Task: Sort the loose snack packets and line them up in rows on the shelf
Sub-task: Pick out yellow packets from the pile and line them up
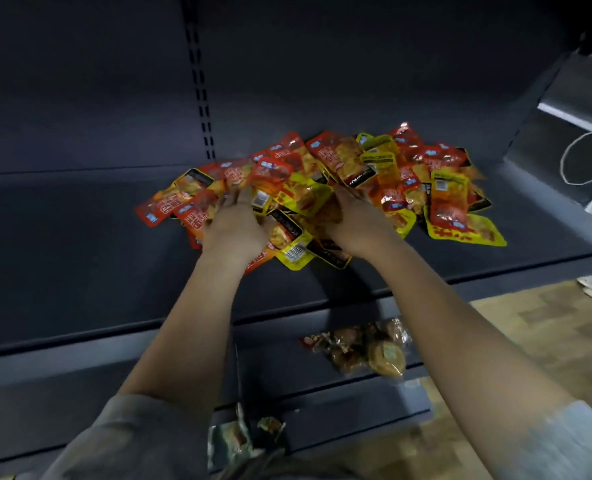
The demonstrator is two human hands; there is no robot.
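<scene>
Both hands dig into the packet pile; fingers buried, grip unclear.

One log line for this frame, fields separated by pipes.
stage: sorting not begun, no rows | left hand: in packet pile | right hand: in pile | shelf: pile right of centre

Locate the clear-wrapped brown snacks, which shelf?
Head view: the clear-wrapped brown snacks sit on the lower shelf, right of centre near its front edge, below the red and yellow packet pile and between the forearms.
</scene>
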